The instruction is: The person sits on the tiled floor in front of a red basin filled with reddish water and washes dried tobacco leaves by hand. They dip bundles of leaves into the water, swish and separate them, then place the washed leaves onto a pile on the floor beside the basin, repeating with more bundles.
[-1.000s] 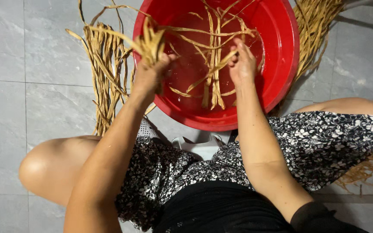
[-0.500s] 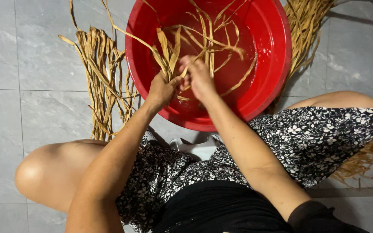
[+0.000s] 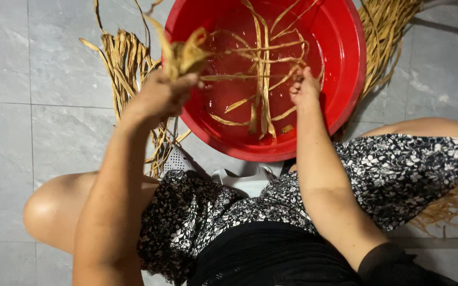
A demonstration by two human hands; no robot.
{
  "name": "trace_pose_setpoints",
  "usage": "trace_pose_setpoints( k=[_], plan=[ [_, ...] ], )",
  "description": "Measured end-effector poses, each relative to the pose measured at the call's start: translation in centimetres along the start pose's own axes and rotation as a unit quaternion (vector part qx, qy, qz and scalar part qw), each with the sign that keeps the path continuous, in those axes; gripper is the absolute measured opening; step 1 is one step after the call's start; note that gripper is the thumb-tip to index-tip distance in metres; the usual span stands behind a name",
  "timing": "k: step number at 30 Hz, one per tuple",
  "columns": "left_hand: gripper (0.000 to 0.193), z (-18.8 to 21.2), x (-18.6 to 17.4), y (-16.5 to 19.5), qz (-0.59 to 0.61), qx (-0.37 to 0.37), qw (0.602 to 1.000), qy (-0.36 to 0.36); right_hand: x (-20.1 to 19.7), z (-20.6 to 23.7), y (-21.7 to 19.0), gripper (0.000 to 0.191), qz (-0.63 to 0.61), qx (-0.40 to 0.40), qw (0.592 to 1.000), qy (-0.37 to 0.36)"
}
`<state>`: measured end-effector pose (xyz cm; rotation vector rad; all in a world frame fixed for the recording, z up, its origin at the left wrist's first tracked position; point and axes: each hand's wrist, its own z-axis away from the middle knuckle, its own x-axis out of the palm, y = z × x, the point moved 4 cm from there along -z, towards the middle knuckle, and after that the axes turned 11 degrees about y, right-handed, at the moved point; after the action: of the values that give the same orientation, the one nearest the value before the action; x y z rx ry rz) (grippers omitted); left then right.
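red basin (image 3: 345,63), round, on grey tile floor (image 3: 38,137), shallow water inside, tan straw strips (image 3: 261,79) lying across it. left hand (image 3: 157,95): fingers closed around a folded bunch of strips (image 3: 186,53), raised at the basin's left rim. right hand (image 3: 304,87): fingers pinched on strips inside the basin. dry straw pile (image 3: 125,63) left of basin; second pile (image 3: 388,37) right of it. no packages or labels visible.

Bright, even light, glare on the wet red basin (image 3: 345,63), hands perhaps slightly blurred.
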<state>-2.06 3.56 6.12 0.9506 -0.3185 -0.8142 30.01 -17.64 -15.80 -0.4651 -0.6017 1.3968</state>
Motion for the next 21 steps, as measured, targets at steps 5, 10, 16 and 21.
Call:
trace_pose_setpoints(
  k=[5,10,16,21],
  plan=[
    [0.018,3.3,-5.9,4.4,0.165,0.117,0.976,0.076,-1.5,-0.4,0.4,0.051,-0.051,-0.048,0.997,0.030],
    [0.017,3.4,-7.4,5.4,0.228,0.221,0.944,0.089,0.4,2.6,5.5,0.024,0.362,-0.117,0.924,-0.041],
    [0.016,0.6,-4.0,2.5,0.188,0.157,0.964,0.102,-0.1,2.6,5.4,0.014,0.416,-0.135,0.898,0.046],
    [0.015,-1.0,-3.3,0.8,0.202,0.157,0.961,0.106,0.6,3.3,6.1,0.010,0.456,-0.090,0.880,-0.096]
  ],
)
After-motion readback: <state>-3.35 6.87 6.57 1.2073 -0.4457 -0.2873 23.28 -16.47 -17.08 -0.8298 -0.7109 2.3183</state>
